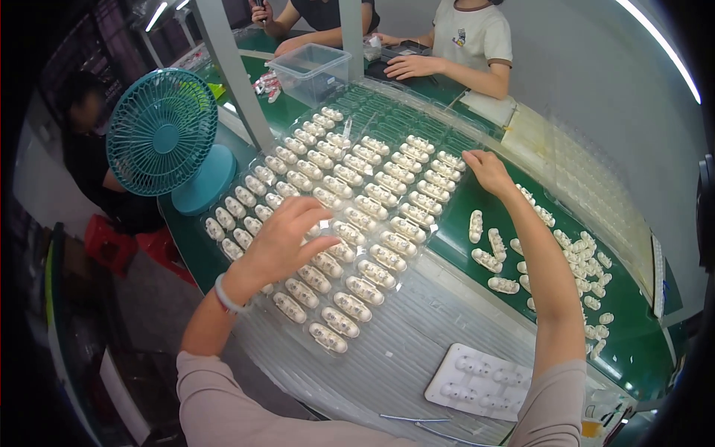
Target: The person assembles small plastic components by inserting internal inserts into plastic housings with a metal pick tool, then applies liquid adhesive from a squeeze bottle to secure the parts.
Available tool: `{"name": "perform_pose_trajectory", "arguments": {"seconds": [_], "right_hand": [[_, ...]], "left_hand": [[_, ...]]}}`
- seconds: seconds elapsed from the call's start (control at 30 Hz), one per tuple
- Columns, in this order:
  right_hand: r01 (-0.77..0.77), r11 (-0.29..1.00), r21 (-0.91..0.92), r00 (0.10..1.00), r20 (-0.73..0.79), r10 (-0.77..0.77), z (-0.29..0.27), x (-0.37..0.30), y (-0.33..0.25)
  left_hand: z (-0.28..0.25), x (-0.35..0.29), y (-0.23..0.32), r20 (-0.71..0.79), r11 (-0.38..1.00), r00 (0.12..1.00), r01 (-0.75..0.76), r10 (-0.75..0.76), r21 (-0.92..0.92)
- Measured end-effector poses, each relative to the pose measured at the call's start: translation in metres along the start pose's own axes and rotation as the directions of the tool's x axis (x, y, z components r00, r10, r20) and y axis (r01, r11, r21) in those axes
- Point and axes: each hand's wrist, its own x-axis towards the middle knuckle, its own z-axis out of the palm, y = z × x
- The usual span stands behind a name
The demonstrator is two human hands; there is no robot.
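We see a green desk (454, 246) with a clear see-through tray (417, 328) on it, and the tray holds rows of little white parts (357, 216). More loose white parts (581, 261) lie on the green, a small white mould (477, 381) sits near us, and a teal fan (160, 132) stands at the side beside a clear box (311, 71). Our sleeves (223, 410) are pale pinkish beige, and a white band (226, 296) goes around the left wrist.
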Motion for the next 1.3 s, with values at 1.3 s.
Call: {"name": "perform_pose_trajectory", "arguments": {"seconds": [1.3], "right_hand": [[0.202, 0.941, -0.271, 0.976, 0.139, -0.17, -0.062, -0.108, -0.045]], "left_hand": [[-0.017, -0.157, -0.065, -0.716, 0.917, 0.593, 0.361, -0.368, -0.171]]}}
